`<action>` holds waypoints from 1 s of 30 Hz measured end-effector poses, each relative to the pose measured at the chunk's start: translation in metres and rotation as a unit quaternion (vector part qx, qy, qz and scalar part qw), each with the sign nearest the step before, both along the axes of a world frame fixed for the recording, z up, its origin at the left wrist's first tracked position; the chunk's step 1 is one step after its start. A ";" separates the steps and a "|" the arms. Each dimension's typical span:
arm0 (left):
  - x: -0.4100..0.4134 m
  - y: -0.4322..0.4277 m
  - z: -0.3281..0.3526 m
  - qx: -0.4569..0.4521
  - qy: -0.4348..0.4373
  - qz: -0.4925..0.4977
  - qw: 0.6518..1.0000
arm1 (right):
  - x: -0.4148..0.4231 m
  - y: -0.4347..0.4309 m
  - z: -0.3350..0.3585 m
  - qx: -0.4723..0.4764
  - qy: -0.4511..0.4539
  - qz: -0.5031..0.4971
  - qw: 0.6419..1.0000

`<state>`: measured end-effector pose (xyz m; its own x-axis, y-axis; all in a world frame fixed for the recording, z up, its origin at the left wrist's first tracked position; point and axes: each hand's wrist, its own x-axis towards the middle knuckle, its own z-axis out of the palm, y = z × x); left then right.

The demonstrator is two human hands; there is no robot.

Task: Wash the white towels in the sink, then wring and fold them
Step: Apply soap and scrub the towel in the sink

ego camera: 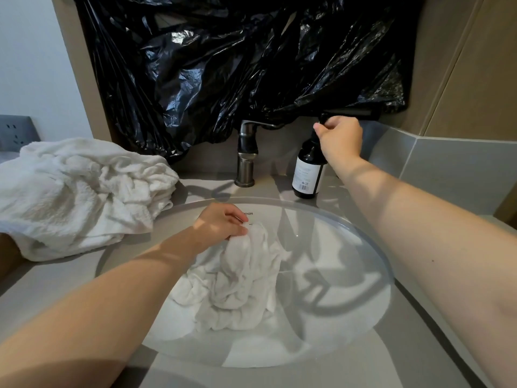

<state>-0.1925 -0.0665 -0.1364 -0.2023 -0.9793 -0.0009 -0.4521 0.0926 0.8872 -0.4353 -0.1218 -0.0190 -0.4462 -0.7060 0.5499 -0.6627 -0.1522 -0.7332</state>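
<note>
While one white towel [237,284] is lying bunched inside the sink [349,326], the left hand [221,222] is pinching its top edge near the sink's far rim. Left of the sink, more towels [78,191] are waiting in a heap. Behind the sink, the right hand [340,138] is curling around the top of a pump bottle [307,175]. Washing is seemingly just beginning; wringing and folding are still lying ahead.

"ENZA" lettering on sink [321,217] rim, bottle [307,175] label illegible

Bare left hand [221,224], bare right hand [340,138] (small mole [432,260] on its forearm [414,219]).
</note>
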 end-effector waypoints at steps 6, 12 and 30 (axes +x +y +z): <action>0.002 -0.002 0.000 -0.013 -0.026 0.013 0.999 | 0.000 0.002 -0.015 0.050 -0.006 0.071 0.996; 0.012 0.002 0.003 -0.022 -0.018 -0.008 1.000 | 0.021 0.042 -0.047 -0.166 0.086 0.041 0.981; 0.015 0.005 -0.009 0.143 -0.114 -0.085 0.979 | 0.058 0.047 -0.109 0.375 -0.321 0.296 0.818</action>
